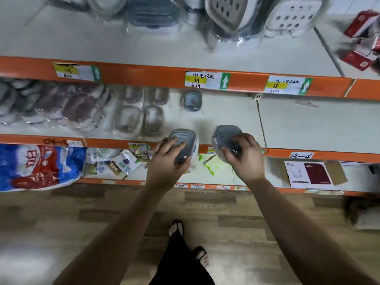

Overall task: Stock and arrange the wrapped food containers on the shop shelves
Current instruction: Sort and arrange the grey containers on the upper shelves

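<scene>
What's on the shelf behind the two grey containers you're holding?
One wrapped grey container sits further back on the white shelf, with bare board around it. The left hand and right hand hide part of the front edge.

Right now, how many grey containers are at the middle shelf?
3 containers: one in the left hand, one in the right hand, one at the shelf's back. Blurred packs may hide more.

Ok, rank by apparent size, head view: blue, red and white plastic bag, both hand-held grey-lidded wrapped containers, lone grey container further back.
Plastic bag.
Left-hand container and right-hand container: alike, tied.
Lone grey container, but farther away, so unsure.
</scene>
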{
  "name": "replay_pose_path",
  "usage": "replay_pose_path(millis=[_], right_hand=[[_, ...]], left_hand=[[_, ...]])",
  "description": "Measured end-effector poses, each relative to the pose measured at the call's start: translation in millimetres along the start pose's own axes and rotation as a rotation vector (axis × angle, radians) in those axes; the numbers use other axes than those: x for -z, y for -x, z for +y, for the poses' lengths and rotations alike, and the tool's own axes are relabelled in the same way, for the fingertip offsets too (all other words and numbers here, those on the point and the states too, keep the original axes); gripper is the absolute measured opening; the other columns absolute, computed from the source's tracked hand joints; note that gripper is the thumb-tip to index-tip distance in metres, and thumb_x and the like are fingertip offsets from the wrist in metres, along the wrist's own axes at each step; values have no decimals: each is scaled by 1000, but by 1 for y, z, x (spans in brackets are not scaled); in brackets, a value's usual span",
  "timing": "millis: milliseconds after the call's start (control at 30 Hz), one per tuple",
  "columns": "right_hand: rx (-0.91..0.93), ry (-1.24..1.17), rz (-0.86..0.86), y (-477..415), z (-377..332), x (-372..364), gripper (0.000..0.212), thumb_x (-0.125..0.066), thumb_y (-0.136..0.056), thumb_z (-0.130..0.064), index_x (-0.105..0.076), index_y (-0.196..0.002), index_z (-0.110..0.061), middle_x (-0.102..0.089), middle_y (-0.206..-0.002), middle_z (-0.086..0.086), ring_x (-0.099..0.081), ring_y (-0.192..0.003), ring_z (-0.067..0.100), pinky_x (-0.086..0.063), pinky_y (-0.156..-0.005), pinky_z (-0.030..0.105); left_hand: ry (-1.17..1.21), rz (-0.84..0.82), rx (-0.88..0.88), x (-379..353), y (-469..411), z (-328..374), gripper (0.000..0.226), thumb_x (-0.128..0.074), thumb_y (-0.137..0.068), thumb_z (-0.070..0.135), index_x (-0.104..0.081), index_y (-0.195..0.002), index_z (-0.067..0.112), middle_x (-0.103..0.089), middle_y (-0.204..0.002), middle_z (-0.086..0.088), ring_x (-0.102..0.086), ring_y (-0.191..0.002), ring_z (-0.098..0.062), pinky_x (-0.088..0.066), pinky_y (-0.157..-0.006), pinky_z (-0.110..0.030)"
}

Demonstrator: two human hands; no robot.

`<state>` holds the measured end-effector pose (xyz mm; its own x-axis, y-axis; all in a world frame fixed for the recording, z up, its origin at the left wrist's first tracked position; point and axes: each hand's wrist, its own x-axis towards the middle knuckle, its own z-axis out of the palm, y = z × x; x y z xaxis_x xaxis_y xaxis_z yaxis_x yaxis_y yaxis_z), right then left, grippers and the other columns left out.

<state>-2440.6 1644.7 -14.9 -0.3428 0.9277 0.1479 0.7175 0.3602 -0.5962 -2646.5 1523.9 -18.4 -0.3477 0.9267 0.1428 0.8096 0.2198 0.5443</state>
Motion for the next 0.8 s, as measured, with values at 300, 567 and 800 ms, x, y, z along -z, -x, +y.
replay_pose_path(millis=[300,567,800], right_hand=[[-76,100,-109,-36,60,-75,39,-70,-88,-33,-66,-114,-4,-58,-121,15,-55,-109,39,-47,-93,44],[-18,250,-74,-95,88,-120,42,-62,-93,-38,-64,-118,-5,-56,-127,17,-50,-112,42,-45,-95,43],[10,370,-69,-167,85,-145,46,-48,-99,-43,-57,-127,-8,-50,-134,17,-45,-115,42,-39,-97,44]], left_hand=[[-50,-176,27,-86,-68,-45,52,-57,-94,41,-53,-138,14,-48,-145,-9,-30,-139,-34,-32,-111,-42],[-116,-125,-38,-139,-125,-74,52,-55,-94,44,-56,-136,12,-52,-141,-11,-36,-135,-36,-35,-109,-43],[-146,-192,-43,-163,-150,-86,57,-55,-94,45,-47,-143,18,-37,-153,-6,-24,-140,-33,-33,-111,-43]])
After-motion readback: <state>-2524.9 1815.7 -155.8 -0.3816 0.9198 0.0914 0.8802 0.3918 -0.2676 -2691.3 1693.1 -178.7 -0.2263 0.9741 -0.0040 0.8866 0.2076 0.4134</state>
